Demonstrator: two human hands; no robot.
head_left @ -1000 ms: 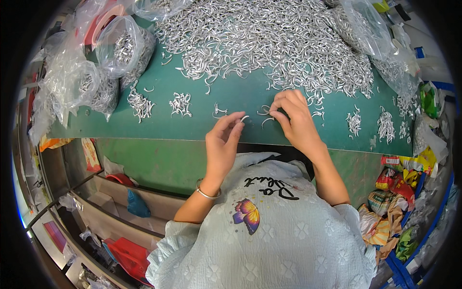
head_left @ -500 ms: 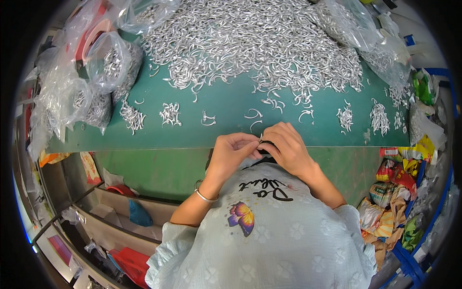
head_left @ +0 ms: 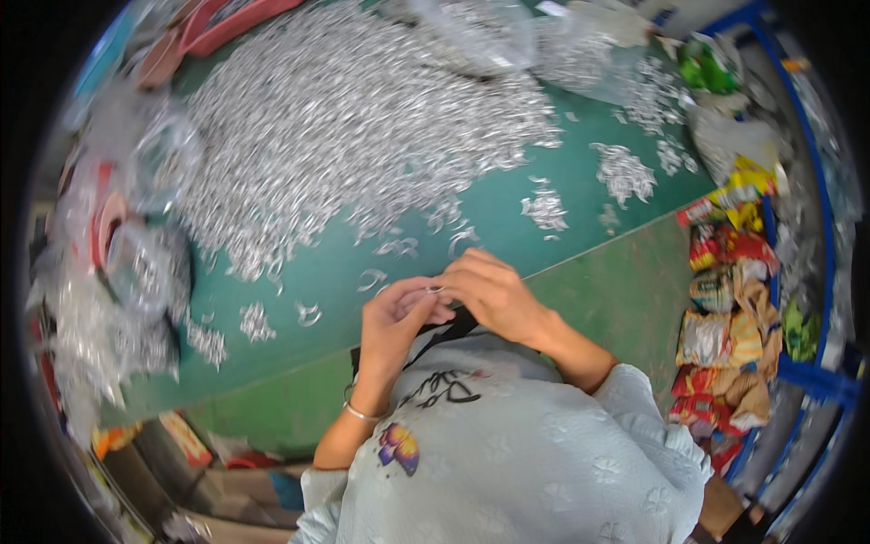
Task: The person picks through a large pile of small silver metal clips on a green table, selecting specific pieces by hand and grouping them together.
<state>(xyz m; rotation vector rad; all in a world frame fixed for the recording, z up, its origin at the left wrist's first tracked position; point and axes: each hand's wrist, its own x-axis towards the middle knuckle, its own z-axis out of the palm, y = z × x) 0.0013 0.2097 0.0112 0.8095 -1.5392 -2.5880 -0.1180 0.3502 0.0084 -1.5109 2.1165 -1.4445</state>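
My left hand (head_left: 395,310) and my right hand (head_left: 489,292) meet in front of my body, close to the front edge of the green table (head_left: 507,222). Both are closed, with thumbs and fingertips pinching a small silver curved metal piece (head_left: 437,289) between them. Fingers cover most of that piece, so its full shape is hidden. Just beyond the hands lie a few loose curved pieces (head_left: 372,278). A wide pile of similar silver pieces (head_left: 362,127) spreads over the far part of the table.
Small separate heaps of metal pieces lie left (head_left: 256,323) and right (head_left: 545,210) of my hands. Clear plastic bags (head_left: 145,272) crowd the left side. A pink-red tray (head_left: 240,23) sits at the back. Colourful packets (head_left: 711,335) and a blue frame (head_left: 820,383) stand at right.
The view has turned, so the table edge now slants up to the right, with some blur. My hands stay together, pinching the small piece between their fingertips.
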